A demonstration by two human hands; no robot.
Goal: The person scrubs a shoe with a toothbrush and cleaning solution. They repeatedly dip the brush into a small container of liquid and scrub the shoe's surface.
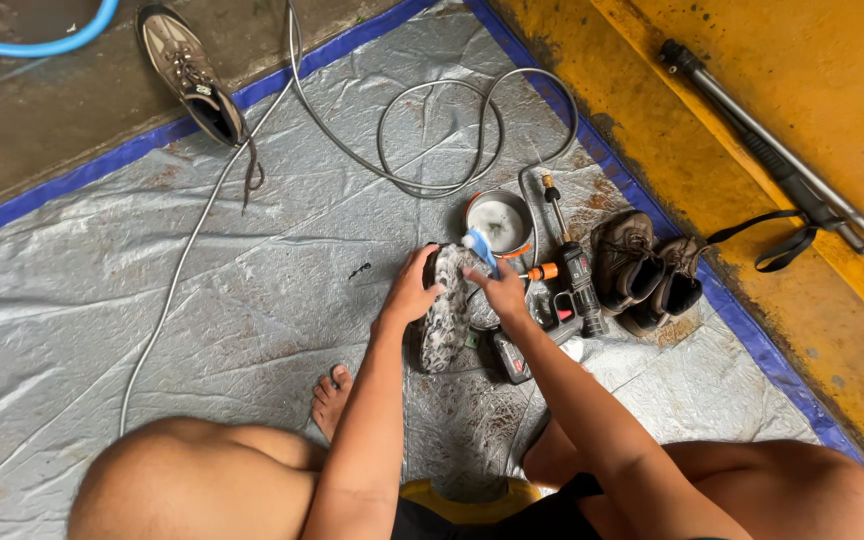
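My left hand grips a grey patterned shoe, turned so its sole side faces up, over the silver tarp. My right hand holds a blue-and-white brush against the toe end of that shoe. Both hands meet just in front of a small round bowl with an orange rim.
A black and orange spray gun lies right of the hands, with a thin grey hose coiled behind. Two brown shoes sit at the tarp's right edge, another shoe at top left. A metal wand lies on yellow floor.
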